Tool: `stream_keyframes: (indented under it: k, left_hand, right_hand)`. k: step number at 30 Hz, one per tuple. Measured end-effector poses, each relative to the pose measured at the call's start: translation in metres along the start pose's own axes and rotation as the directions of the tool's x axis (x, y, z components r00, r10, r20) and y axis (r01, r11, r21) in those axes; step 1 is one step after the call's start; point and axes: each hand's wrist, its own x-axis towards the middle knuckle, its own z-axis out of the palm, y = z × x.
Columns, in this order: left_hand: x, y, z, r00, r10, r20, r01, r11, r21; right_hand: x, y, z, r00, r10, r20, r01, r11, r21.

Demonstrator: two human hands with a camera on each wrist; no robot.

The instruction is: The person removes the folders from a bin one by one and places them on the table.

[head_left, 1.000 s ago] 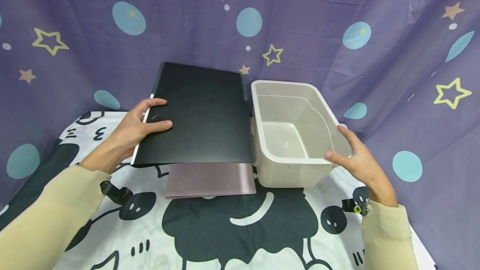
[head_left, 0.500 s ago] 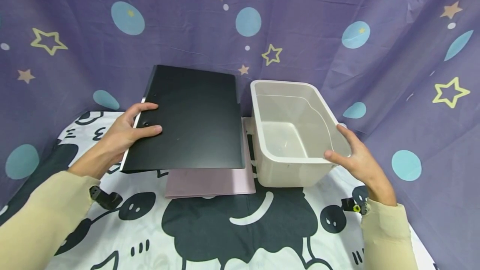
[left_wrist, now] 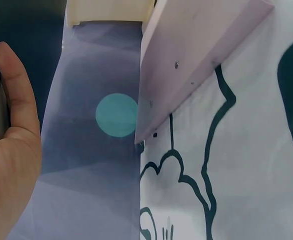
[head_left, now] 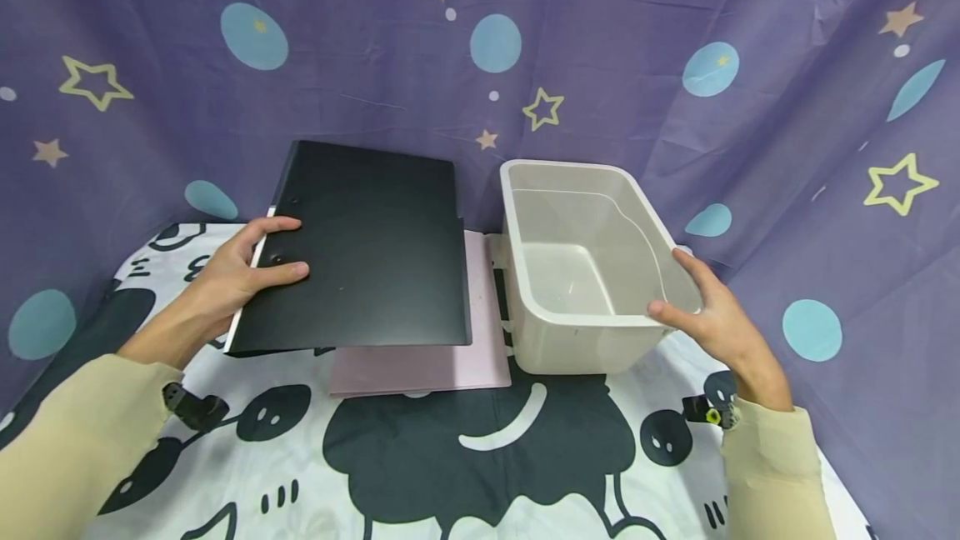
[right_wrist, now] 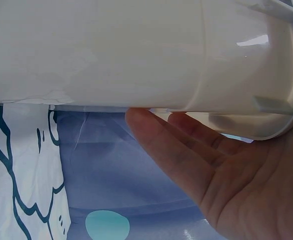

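Observation:
My left hand [head_left: 228, 277] grips a black file folder [head_left: 367, 257] by its white-edged left side, thumb on top. The folder is tilted and held above a pink file folder [head_left: 427, 373], covering much of it. Metal rivets show on the pink folder's edge in the left wrist view. My right hand [head_left: 723, 323] holds the front right corner of an off-white plastic bin [head_left: 585, 340], thumb over the rim. In the right wrist view its fingers [right_wrist: 151, 130] lie against the bin's outer wall. The bin stands upright, with nothing visible inside it.
A white cloth with dark cartoon prints [head_left: 480, 457] covers the work surface. A purple curtain [head_left: 375, 40] with stars and blue spots hangs behind it. The bin stands just right of the pink folder.
My left hand has moved the black folder left and slightly down, away from the bin, uncovering the pink folder's right side. The right hand and the bin have stayed in place.

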Motion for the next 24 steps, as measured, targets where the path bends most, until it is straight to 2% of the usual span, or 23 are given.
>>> stream_keyframes:
  k: [6, 11, 18, 24]
  left_hand:
    - [-0.002, -0.007, -0.006, 1.0, -0.028, -0.002, 0.028, 1.0, 0.014]
    - [-0.005, -0.011, -0.01, 0.997, -0.07, 0.016, 0.07, 0.997, -0.019]
    - [-0.011, -0.02, -0.016, 0.999, -0.037, 0.02, 0.038, 0.999, -0.016]
    - [-0.013, -0.028, -0.021, 0.999, -0.035, 0.016, 0.035, 0.999, -0.028]
  right_hand:
    - [0.0, 0.0, 0.0, 1.0, 0.001, 0.0, -0.001, 1.0, 0.001]
    - [0.0, 0.0, 0.0, 1.0, 0.006, 0.001, -0.006, 1.0, 0.005]
    - [0.0, 0.001, 0.001, 1.0, 0.011, 0.006, -0.011, 1.0, 0.01]
    - [0.0, 0.001, 0.0, 1.0, 0.014, 0.006, -0.014, 1.0, 0.003]
